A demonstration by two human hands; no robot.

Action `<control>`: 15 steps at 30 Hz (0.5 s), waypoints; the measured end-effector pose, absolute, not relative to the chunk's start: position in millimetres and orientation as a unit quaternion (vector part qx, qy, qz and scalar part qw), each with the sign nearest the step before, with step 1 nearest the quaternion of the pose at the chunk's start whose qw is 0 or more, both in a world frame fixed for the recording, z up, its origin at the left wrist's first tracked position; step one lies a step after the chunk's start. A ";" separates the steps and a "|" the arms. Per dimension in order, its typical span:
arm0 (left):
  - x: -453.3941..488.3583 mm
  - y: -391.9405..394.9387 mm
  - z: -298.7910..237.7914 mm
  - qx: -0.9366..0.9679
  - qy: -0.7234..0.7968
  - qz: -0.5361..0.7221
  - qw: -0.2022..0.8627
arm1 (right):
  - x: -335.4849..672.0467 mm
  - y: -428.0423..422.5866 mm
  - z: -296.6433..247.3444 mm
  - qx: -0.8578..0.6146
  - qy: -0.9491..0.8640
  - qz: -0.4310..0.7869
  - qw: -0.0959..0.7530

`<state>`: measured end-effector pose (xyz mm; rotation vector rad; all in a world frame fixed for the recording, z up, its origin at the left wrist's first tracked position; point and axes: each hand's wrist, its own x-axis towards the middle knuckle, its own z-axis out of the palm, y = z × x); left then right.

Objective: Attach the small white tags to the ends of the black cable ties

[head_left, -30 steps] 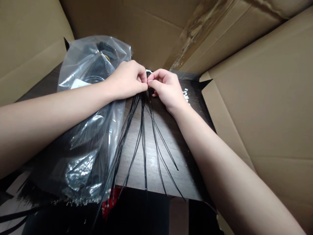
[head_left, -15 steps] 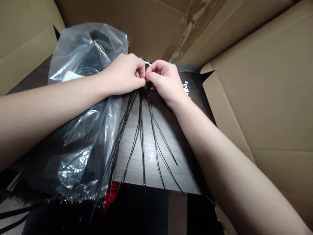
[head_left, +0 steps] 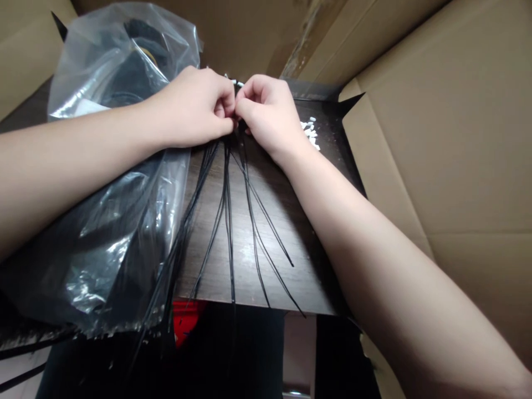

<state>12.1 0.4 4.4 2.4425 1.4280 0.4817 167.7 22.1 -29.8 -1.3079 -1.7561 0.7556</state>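
My left hand (head_left: 203,108) and my right hand (head_left: 270,113) meet above the table, fingertips pinched together and almost touching. Whatever lies between the fingers is too small and hidden to make out. Several thin black wires (head_left: 230,221) run from beneath the hands toward me and fan out, some past the table's front edge. Just behind the fingertips, a few small white pieces (head_left: 238,83) show, partly covered by the hands. A heap of similar small white pieces (head_left: 310,133) lies beside my right wrist.
Under my left forearm lies a big clear plastic bag (head_left: 120,221) full of black wires. Cardboard walls (head_left: 449,138) enclose the dark wooden table (head_left: 249,277) at the back and sides. Something red (head_left: 187,318) sits below the front edge.
The whole view has shifted, so hands, bag and wires appear higher and further left. Both hands keep the same pinch, fingertips close together.
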 end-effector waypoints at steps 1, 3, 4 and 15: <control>12.9 0.4 5.0 0.842 0.498 0.161 0.133 | 167.8 22.8 -30.3 -0.518 -0.696 0.296 0.400; 14.3 -0.1 6.3 0.838 0.507 0.153 0.132 | 168.0 23.9 -31.3 -0.522 -0.696 0.291 0.397; 14.6 -0.4 6.8 0.836 0.510 0.150 0.134 | 168.0 24.6 -31.8 -0.524 -0.697 0.289 0.397; 13.1 1.0 7.4 0.813 0.520 0.179 0.192 | 169.0 25.2 -32.7 -0.510 -0.699 0.297 0.404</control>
